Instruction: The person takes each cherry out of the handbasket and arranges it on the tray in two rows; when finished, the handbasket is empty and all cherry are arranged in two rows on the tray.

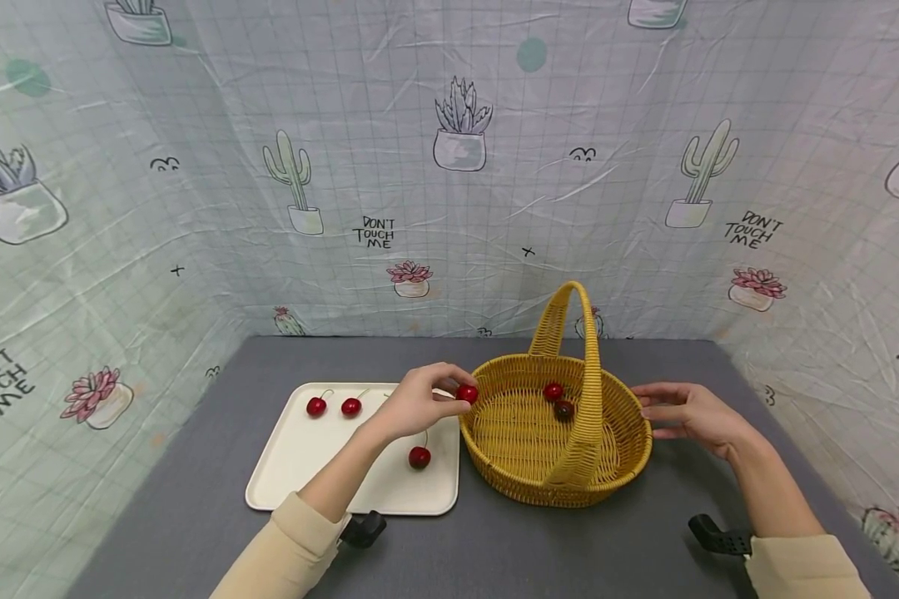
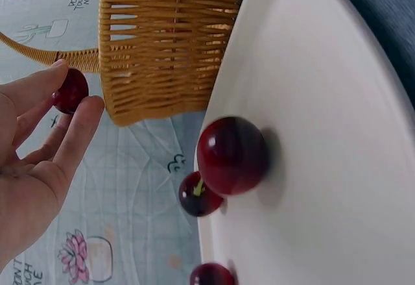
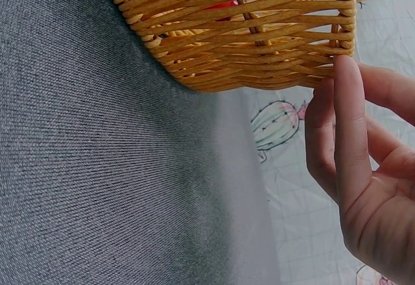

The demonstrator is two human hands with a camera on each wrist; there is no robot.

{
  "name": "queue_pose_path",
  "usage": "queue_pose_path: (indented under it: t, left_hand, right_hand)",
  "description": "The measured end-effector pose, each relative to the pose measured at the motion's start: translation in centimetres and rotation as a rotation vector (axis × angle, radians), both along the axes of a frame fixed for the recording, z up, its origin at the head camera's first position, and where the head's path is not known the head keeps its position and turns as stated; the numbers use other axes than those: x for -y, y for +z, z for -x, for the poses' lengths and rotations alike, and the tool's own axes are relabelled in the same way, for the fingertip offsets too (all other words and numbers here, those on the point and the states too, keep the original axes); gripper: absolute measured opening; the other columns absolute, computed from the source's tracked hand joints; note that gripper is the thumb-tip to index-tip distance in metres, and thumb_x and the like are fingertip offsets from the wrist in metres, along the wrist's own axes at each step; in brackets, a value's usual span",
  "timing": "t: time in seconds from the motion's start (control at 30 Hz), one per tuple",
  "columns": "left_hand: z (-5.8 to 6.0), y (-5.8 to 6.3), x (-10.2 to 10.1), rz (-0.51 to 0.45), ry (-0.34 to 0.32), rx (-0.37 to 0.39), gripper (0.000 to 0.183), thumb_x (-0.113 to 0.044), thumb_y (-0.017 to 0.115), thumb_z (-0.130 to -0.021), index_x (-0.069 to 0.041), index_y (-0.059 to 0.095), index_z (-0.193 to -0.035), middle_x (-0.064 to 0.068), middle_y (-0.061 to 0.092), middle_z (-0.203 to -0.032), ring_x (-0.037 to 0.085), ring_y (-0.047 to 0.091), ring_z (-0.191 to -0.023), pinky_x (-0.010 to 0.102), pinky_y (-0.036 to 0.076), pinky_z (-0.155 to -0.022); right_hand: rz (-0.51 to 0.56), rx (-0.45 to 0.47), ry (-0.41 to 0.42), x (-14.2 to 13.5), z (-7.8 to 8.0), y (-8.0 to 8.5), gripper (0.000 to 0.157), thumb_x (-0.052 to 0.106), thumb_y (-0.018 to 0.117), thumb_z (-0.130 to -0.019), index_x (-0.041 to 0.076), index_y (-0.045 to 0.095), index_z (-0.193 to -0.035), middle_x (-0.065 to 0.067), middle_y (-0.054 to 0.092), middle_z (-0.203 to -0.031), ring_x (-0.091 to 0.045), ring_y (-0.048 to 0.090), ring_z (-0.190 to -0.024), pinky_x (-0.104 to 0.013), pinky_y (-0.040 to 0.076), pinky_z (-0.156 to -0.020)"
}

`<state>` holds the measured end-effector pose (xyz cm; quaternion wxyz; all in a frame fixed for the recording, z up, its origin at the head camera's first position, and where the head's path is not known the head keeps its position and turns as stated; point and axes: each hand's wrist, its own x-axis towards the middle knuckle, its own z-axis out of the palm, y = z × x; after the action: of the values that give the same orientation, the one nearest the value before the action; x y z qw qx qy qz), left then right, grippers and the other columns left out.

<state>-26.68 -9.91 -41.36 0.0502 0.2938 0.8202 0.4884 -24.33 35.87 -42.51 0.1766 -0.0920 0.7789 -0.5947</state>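
The left hand (image 1: 417,401) pinches a dark red cherry (image 1: 467,393) between thumb and fingertips at the left rim of a yellow wicker basket (image 1: 494,476). In the left wrist view the pinched cherry (image 2: 71,91) overlaps the basket's handle side. Two cherries (image 1: 553,392) lie inside the basket, beside its tall arched handle. At the right rim, the right hand (image 1: 697,413) holds the edge lightly with its fingertips. Under the left forearm lies a cream tray (image 1: 300,474) with several stemmed cherries (image 1: 419,457) on it, partly hidden by the arm.
The tray and basket stand side by side on a grey cloth-covered table (image 1: 494,553). Behind and on both sides hangs a cactus-print curtain (image 1: 494,208). Black wrist mounts (image 1: 363,529) stick out from both forearms, low over the table.
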Motion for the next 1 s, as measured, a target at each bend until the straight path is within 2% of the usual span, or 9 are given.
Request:
queue_pose_path:
  t: [0.13,0.23,0.43,0.63,0.83,1.0]
  left_hand:
    - [-0.3,-0.2,0.9,0.020,0.016,-0.024,0.029,-0.012,0.079,-0.093,-0.011,0.072,-0.121,-0.004,0.070,-0.114,0.014,0.068,-0.104,0.032,0.057,-0.082]
    - [-0.6,-0.3,1.4,0.027,0.020,-0.029,0.030,-0.012,0.079,-0.093,-0.009,0.072,-0.122,-0.002,0.070,-0.115,0.017,0.067,-0.106,0.033,0.057,-0.086]
    - [-1.2,-0.5,2.7,0.033,0.048,-0.024,0.029,-0.011,0.079,-0.092,-0.012,0.072,-0.121,-0.001,0.070,-0.114,0.019,0.067,-0.108,0.035,0.056,-0.088]
    - [-1.5,-1.2,4.0,0.012,0.073,-0.027,0.033,-0.010,0.080,-0.091,-0.005,0.071,-0.122,0.001,0.070,-0.115,0.022,0.067,-0.106,0.034,0.057,-0.086]
    - [-2.0,-1.6,5.2,0.043,0.124,-0.039,0.030,-0.015,0.082,-0.090,-0.010,0.074,-0.118,-0.003,0.072,-0.109,0.018,0.069,-0.102,0.043,0.054,-0.089]
    - [-2.5,-1.9,6.0,0.052,0.127,-0.019,0.029,-0.011,0.082,-0.089,-0.012,0.075,-0.117,-0.003,0.072,-0.111,0.020,0.069,-0.103,0.044,0.054,-0.090]
  right_hand:
    - [0.000,0.000,0.002,0.0,0.0,-0.1,0.059,0.015,0.065,-0.103,-0.014,0.040,-0.148,-0.012,0.063,-0.130,-0.015,0.067,-0.109,-0.042,0.058,-0.087]
    - [-0.002,0.003,0.003,0.0,0.0,-0.1,0.060,0.015,0.065,-0.103,-0.014,0.040,-0.149,-0.014,0.062,-0.131,-0.015,0.067,-0.110,-0.042,0.058,-0.087]
    - [-0.002,0.012,-0.012,0.0,0.0,0.0,0.061,0.016,0.066,-0.103,-0.013,0.040,-0.149,-0.015,0.062,-0.131,-0.015,0.067,-0.109,-0.043,0.058,-0.087]
    - [-0.003,0.014,-0.013,0.1,-0.1,0.1,0.061,0.016,0.066,-0.103,-0.013,0.039,-0.150,-0.016,0.061,-0.133,-0.015,0.067,-0.110,-0.043,0.058,-0.088]
    - [-0.004,0.020,-0.021,0.2,-0.1,0.1,0.061,0.016,0.066,-0.103,-0.013,0.040,-0.149,-0.018,0.061,-0.133,-0.014,0.067,-0.109,-0.043,0.058,-0.088]
    - [-0.006,0.021,-0.025,0.1,-0.1,0.1,0.061,0.016,0.066,-0.103,-0.013,0.040,-0.149,-0.017,0.061,-0.132,-0.015,0.067,-0.109,-0.042,0.058,-0.087]
